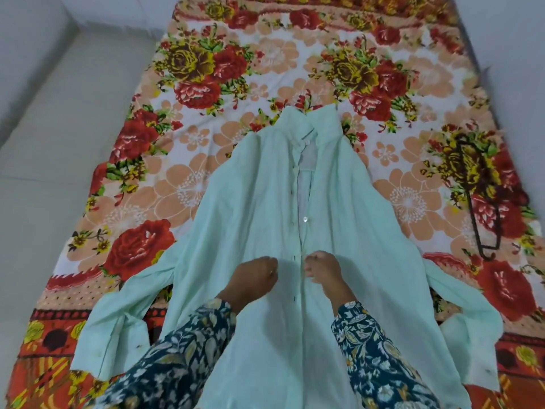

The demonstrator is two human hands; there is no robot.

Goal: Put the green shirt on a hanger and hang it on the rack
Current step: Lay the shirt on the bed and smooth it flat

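On the head feed I see the pale green shirt (259, 202) spread front-up on the floral bed (206, 69), collar far, sleeves out, top buttons undone. The left hand (256, 276) and right hand (323, 271) rest curled beside the placket. I cannot tell whether they pinch cloth.

Red-flowered sheet (236, 69), pale floor (59, 172) either side.

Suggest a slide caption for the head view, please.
Left hand and right hand grip green shirt on floral sheet, hanger beside.
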